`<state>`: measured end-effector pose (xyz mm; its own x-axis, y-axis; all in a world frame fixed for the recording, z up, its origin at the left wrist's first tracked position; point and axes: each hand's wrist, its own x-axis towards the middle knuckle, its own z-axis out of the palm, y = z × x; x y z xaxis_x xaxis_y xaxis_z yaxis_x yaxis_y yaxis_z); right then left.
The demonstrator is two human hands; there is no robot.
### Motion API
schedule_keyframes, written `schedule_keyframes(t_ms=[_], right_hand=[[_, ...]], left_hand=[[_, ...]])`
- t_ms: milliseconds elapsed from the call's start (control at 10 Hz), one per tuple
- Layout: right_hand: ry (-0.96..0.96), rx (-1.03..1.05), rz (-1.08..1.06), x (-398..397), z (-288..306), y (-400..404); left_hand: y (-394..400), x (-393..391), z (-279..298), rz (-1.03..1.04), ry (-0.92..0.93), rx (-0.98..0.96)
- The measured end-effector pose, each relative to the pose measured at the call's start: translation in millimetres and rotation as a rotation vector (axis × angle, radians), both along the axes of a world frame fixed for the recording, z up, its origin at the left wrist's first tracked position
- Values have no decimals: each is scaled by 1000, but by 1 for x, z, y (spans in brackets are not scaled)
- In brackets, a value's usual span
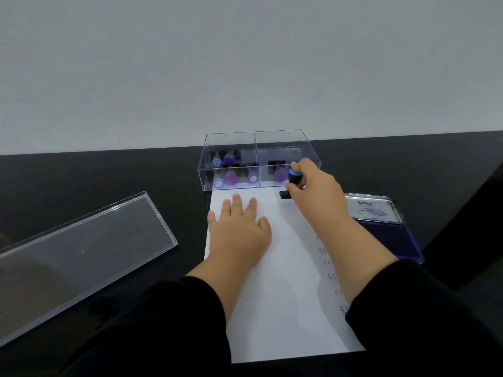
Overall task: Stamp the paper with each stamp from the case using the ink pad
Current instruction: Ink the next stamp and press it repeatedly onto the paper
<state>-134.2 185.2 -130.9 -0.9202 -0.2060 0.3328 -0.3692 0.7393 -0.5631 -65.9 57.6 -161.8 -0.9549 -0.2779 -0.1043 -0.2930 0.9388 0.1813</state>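
A white sheet of paper (283, 300) lies on the black table, with faint blue stamp marks down its right side. My left hand (239, 227) rests flat on the sheet's upper left part, fingers straight. My right hand (315, 191) grips a black stamp with a blue top (294, 178), its base down at the paper's far right corner. Just beyond stands the clear plastic case (258, 144), holding several stamps with blue and purple tops. An open blue ink pad (389, 232) sits right of the paper, partly behind my right forearm.
The case's clear lid (81, 254) lies on the table to the left. A pale wall rises directly behind the case. The black tabletop (109, 175) stretches to both sides.
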Motion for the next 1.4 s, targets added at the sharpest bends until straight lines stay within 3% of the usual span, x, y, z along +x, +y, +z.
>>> schedule_keyframes(t_ms=[600, 1400], right_hand=[[-5, 116, 6, 0, -7, -6], [-35, 99, -1, 0, -7, -7]], left_hand=[[1, -3, 2, 6, -40, -35], [2, -1, 2, 15, -20, -19]])
